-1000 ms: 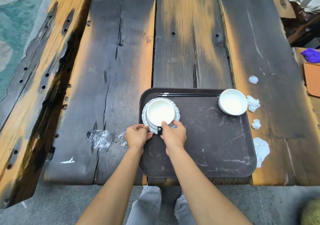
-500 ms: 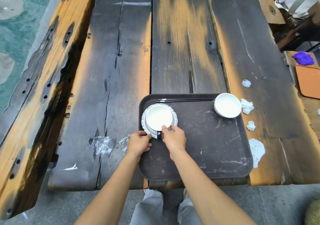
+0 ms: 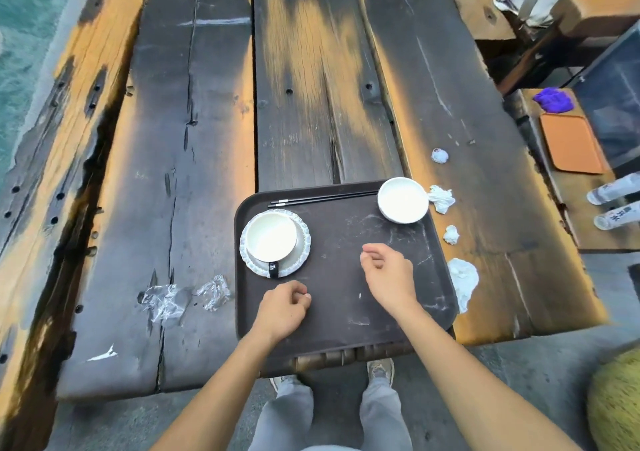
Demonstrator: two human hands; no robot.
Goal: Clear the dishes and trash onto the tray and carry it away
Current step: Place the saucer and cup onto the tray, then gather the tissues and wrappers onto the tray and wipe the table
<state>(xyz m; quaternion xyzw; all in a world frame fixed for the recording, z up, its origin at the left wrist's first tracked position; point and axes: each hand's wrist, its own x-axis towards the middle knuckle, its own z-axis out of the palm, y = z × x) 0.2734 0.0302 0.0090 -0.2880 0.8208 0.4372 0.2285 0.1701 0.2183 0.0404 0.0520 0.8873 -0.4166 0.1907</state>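
Note:
A dark brown tray (image 3: 346, 298) lies at the near edge of the wooden table. At its left, a white bowl (image 3: 272, 237) stands on a frilled white plate (image 3: 301, 248). A second white bowl (image 3: 402, 200) sits at the tray's far right corner, with black chopsticks (image 3: 322, 198) along the far rim. My left hand (image 3: 282, 308) hovers over the tray's near left, fingers curled, holding nothing. My right hand (image 3: 389, 274) hovers over the tray's middle, fingers loosely apart and empty. Crumpled white napkins (image 3: 441, 199) (image 3: 462, 277) lie right of the tray; clear plastic wrap (image 3: 187, 294) lies left.
More napkin balls (image 3: 439, 155) (image 3: 451, 234) sit on the table to the right. A bench at the right holds an orange tray (image 3: 571, 144), a purple cloth (image 3: 553, 100) and two bottles (image 3: 614, 204). My legs stand below the table edge.
Both hands have let go of the bowl and plate and pulled back; the right hand has moved to the right over the tray's middle. The camera has shifted rightward.

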